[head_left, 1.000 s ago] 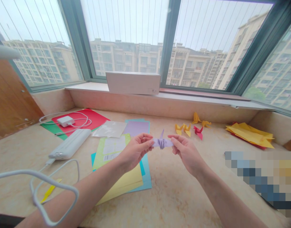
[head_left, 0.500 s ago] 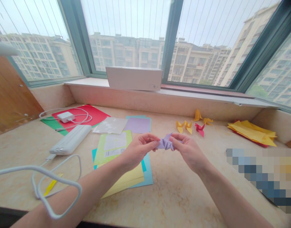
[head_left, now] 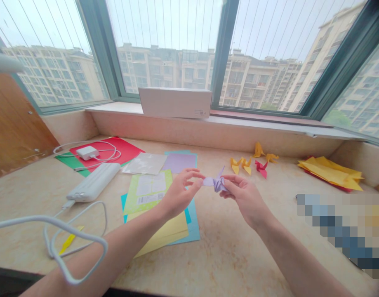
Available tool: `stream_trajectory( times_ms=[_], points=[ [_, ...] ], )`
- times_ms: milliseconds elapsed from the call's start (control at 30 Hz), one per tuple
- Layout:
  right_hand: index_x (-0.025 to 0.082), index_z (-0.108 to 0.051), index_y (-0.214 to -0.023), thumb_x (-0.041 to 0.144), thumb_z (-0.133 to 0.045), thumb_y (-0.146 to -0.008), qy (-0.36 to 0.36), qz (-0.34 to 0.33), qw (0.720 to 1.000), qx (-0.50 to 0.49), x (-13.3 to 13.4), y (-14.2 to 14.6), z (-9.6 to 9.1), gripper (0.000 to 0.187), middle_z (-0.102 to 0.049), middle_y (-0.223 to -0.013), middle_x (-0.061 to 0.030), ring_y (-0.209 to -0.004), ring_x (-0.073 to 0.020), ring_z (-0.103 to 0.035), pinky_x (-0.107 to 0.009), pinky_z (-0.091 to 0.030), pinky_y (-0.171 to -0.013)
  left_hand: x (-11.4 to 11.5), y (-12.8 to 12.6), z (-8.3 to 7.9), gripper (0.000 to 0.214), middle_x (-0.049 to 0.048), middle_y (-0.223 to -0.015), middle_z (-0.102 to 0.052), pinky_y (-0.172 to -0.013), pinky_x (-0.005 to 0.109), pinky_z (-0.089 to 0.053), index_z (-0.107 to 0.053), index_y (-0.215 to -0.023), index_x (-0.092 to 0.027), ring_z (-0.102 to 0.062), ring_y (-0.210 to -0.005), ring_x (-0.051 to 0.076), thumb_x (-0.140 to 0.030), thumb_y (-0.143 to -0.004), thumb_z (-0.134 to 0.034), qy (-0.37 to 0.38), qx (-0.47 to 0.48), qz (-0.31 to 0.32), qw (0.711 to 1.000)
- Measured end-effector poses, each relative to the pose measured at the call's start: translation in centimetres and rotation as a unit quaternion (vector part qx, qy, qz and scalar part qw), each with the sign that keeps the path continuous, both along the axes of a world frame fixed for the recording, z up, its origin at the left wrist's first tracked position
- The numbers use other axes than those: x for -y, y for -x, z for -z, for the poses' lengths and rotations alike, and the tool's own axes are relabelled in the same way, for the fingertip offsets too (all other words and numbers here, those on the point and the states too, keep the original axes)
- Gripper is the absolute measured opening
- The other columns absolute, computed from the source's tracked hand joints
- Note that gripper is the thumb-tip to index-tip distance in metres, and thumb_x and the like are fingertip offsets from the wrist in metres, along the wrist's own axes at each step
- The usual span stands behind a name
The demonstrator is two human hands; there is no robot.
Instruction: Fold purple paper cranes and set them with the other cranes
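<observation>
A small lilac folded paper crane (head_left: 216, 182) is held in the air above the marble counter (head_left: 232, 243). My left hand (head_left: 180, 193) pinches one wing tip between thumb and fingers. My right hand (head_left: 243, 197) grips the crane's body and other side from below, fingers curled round it. Under my left forearm lies a stack of coloured paper sheets (head_left: 155, 206), yellow, green and blue.
Several finished paper cranes (head_left: 253, 161), yellow and red, stand by the sill wall. Yellow and red sheets (head_left: 331, 173) lie far right. A white power bank (head_left: 93, 181) with cable, a charger (head_left: 87, 152) on red paper and a white box (head_left: 175, 102) sit left and behind.
The hands pulled the crane's wings out flat, closed in on it, and now hold it tilted with one tip pointing up; the left hand has shifted to a wing tip.
</observation>
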State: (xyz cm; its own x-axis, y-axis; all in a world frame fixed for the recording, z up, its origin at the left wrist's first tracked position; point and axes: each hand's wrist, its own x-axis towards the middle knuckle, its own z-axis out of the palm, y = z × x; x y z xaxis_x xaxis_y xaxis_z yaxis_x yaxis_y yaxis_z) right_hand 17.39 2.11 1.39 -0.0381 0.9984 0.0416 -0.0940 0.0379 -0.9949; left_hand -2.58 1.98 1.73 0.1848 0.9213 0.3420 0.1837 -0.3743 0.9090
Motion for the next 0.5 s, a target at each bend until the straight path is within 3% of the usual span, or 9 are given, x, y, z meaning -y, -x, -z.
stream_trajectory(
  times_ms=[100, 233, 333, 500],
  points=[
    [0.013, -0.068, -0.093, 0.043, -0.076, -0.075, -0.005, 0.036, 0.999, 0.032, 0.3, 0.7, 0.3, 0.036, -0.078, -0.078, -0.0099, -0.063, -0.0193, -0.071, -0.030, -0.051, -0.061, 0.6, 0.1, -0.1, 0.021, 0.0125, -0.119, -0.057, -0.094, 0.042, -0.047, -0.069, -0.103, -0.018, -0.056, -0.113, 0.026, -0.032, -0.087, -0.067, -0.184, -0.100, -0.085, 0.974],
    [0.014, -0.067, -0.096, 0.039, -0.072, -0.078, 0.005, 0.042, 0.998, 0.052, 0.9, 1.5, 0.2, 0.032, -0.079, -0.079, -0.0112, -0.070, -0.0228, -0.075, -0.030, -0.054, -0.062, 1.2, 0.1, 0.1, 0.033, 0.0095, -0.111, -0.057, -0.092, 0.043, -0.047, -0.066, -0.101, -0.020, -0.057, -0.105, 0.025, -0.041, -0.078, -0.079, -0.346, -0.177, -0.106, 0.915],
    [0.014, -0.066, -0.100, 0.040, -0.072, -0.079, 0.005, 0.036, 0.998, 0.048, 1.5, 1.8, 0.0, 0.033, -0.080, -0.081, -0.0115, -0.073, -0.0237, -0.076, -0.030, -0.055, -0.062, 1.1, 0.1, 0.4, 0.024, 0.0072, -0.102, -0.060, -0.088, 0.041, -0.048, -0.067, -0.091, -0.020, -0.059, -0.097, 0.023, -0.039, -0.080, -0.078, -0.352, -0.206, -0.100, 0.908],
    [0.014, -0.063, -0.108, 0.042, -0.068, -0.082, 0.020, -0.010, 0.998, 0.064, 2.1, 1.8, -0.5, 0.039, -0.079, -0.075, -0.0105, -0.058, -0.0220, -0.074, -0.026, -0.049, -0.050, 0.2, 0.2, 0.8, 0.009, 0.0055, -0.094, -0.064, -0.084, 0.033, -0.049, -0.067, -0.084, -0.018, -0.062, -0.090, 0.019, -0.021, -0.091, -0.064, -0.262, -0.178, -0.081, 0.945]
  ],
)
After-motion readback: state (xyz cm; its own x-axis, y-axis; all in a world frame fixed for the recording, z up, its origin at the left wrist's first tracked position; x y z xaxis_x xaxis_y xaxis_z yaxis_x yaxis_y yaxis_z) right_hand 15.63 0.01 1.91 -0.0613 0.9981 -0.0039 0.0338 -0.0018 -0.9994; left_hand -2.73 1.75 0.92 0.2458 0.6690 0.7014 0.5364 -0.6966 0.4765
